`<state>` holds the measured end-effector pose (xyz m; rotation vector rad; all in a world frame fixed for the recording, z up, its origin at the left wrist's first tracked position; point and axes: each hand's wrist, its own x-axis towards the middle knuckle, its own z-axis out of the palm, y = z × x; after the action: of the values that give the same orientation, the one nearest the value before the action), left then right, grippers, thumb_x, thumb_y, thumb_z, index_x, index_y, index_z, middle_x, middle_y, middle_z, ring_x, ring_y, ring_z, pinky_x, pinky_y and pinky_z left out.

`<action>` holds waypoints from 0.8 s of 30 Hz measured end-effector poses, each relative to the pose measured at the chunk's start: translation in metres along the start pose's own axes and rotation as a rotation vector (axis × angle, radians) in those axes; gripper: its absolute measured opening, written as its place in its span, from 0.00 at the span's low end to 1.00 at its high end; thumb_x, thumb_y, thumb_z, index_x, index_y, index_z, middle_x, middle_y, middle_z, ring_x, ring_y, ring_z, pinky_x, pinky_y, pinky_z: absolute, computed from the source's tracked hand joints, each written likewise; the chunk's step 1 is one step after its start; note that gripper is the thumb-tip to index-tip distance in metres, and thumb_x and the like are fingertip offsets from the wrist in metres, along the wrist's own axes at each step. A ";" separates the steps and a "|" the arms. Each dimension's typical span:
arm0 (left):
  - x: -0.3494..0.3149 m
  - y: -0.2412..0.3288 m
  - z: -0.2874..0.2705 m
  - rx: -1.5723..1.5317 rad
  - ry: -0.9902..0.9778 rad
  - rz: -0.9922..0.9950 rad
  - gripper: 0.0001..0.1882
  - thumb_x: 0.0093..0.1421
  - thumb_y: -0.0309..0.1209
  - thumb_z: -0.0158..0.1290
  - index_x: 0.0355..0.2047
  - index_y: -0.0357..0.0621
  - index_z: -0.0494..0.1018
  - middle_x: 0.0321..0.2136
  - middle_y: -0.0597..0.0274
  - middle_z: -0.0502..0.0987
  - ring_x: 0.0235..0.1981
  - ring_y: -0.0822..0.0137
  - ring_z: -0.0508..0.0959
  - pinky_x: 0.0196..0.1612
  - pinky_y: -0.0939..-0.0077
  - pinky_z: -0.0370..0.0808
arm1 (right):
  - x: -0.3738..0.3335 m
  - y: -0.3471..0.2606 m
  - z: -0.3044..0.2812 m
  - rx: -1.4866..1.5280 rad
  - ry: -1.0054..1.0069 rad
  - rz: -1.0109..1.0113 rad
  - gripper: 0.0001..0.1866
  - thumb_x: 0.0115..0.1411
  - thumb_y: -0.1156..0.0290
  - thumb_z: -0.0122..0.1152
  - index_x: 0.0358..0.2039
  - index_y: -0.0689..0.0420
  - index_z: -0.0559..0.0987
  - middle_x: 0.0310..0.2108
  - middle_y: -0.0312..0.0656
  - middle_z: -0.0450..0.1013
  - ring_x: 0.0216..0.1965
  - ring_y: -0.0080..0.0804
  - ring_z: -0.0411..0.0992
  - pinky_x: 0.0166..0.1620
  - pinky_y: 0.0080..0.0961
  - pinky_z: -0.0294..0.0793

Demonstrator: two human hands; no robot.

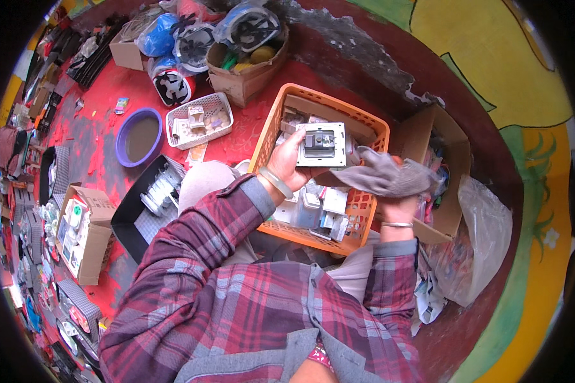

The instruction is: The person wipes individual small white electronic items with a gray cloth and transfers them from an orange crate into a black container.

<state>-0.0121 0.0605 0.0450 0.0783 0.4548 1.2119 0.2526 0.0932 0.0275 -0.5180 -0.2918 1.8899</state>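
Note:
My left hand, with a bangle at its wrist, grips a white square electrical wall plate with a dark grey centre, held up over an orange plastic basket. Beside the plate is my right hand, holding a crumpled grey cloth that covers most of its fingers. One end of the cloth reaches below the plate; whether it touches the plate is hard to tell. Inside the basket lie several white electrical fittings, some of them boxy.
Right of the basket stands an open cardboard box with a clear plastic bag by it. To the left are a white basket, a purple basin of murky water, a black bin and a cardboard box of fittings.

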 end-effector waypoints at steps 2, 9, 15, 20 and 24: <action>-0.001 -0.002 -0.002 0.030 -0.035 0.024 0.23 0.66 0.45 0.32 0.52 0.44 0.63 0.46 0.54 0.72 0.45 0.57 0.74 0.49 0.57 0.71 | -0.001 0.024 0.024 -0.014 -0.089 0.125 0.30 0.62 0.48 0.39 0.48 0.64 0.68 0.45 0.50 0.70 0.48 0.45 0.67 0.53 0.44 0.65; 0.005 -0.044 -0.012 0.420 -0.059 0.240 0.20 0.64 0.44 0.40 0.41 0.38 0.69 0.35 0.62 0.75 0.36 0.72 0.73 0.40 0.76 0.70 | 0.001 0.074 0.040 0.067 0.002 0.151 0.22 0.60 0.51 0.49 0.45 0.56 0.73 0.40 0.39 0.73 0.42 0.32 0.70 0.49 0.31 0.68; 0.009 -0.047 -0.019 0.955 0.015 0.624 0.22 0.66 0.40 0.38 0.29 0.31 0.71 0.23 0.60 0.75 0.26 0.74 0.69 0.34 0.76 0.69 | -0.019 0.087 0.053 -0.255 0.096 0.096 0.21 0.60 0.56 0.52 0.45 0.60 0.71 0.41 0.42 0.73 0.40 0.34 0.72 0.46 0.33 0.72; 0.016 -0.053 -0.027 0.997 0.002 0.606 0.21 0.65 0.40 0.39 0.29 0.32 0.71 0.22 0.58 0.74 0.24 0.72 0.70 0.33 0.76 0.69 | -0.018 0.083 0.061 -0.278 0.160 -0.071 0.19 0.60 0.57 0.53 0.41 0.61 0.73 0.38 0.41 0.74 0.38 0.33 0.73 0.43 0.31 0.74; 0.014 -0.044 -0.026 1.243 0.201 0.197 0.20 0.64 0.43 0.41 0.34 0.38 0.72 0.26 0.63 0.74 0.27 0.73 0.71 0.34 0.79 0.70 | -0.014 0.077 0.044 -0.406 0.152 -0.291 0.17 0.59 0.61 0.55 0.41 0.62 0.74 0.37 0.41 0.74 0.36 0.32 0.74 0.40 0.26 0.74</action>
<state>0.0206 0.0532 0.0039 1.0863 1.3491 0.9654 0.1720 0.0539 0.0350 -0.8395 -0.6216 1.5023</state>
